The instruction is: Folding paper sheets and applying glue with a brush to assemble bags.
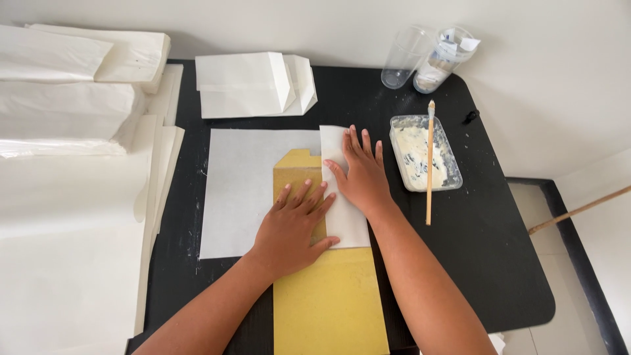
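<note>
Both hands press flat, fingers spread and grasping nothing: the left hand [294, 228] on the yellow template board [328, 302], the right hand [360, 172] on the folded flap of the white paper sheet [240, 190], which lies mid-table over the board. Likely risk: the flap springs back or the sheet skews if either palm lifts unevenly. Just right of the right hand, a paste tray [424, 154] with a brush [430, 164] could smear a sleeve. 2 plastic cups [427, 56] and finished paper bags [253, 84] stand behind
</note>
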